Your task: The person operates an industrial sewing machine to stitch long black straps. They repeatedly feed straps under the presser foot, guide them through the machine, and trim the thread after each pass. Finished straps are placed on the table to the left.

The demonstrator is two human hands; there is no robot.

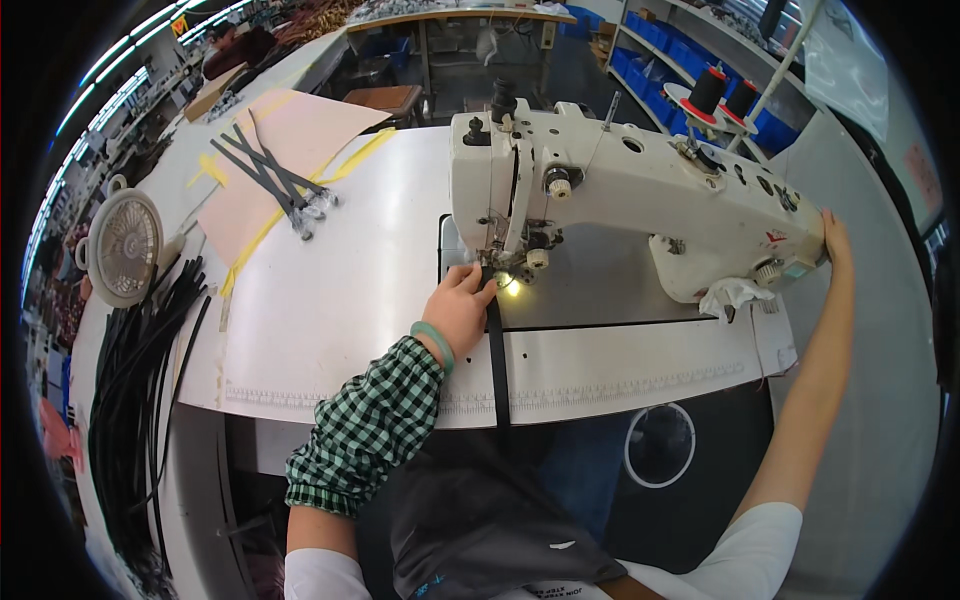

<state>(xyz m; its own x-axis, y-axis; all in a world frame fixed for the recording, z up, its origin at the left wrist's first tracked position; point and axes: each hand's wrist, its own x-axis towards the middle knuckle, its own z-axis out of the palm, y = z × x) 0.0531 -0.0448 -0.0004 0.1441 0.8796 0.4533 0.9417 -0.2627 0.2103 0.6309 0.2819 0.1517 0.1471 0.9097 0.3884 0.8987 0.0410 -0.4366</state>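
A white sewing machine point(640, 160) stands on the table, its small lamp lit beside the needle. My left hand point(458, 305) is at the presser foot, fingers pinched on a narrow black strap point(498, 370). From the foot, the strap runs toward me and hangs over the table's front edge. A green bangle point(434, 343) and a checked sleeve cover point(375, 420) are on my left arm. At the machine's far right end, my right hand point(836, 238) is curled round the handwheel, which is mostly hidden along with some fingers.
Several black straps with clear-wrapped ends point(275, 180) lie on pink sheets point(310, 130) at the back left. A bundle of long black straps point(150, 380) hangs at the left, beside a round strainer-like basket point(122, 248). Black thread spools point(708, 92) and a white cloth point(735, 296) are at right.
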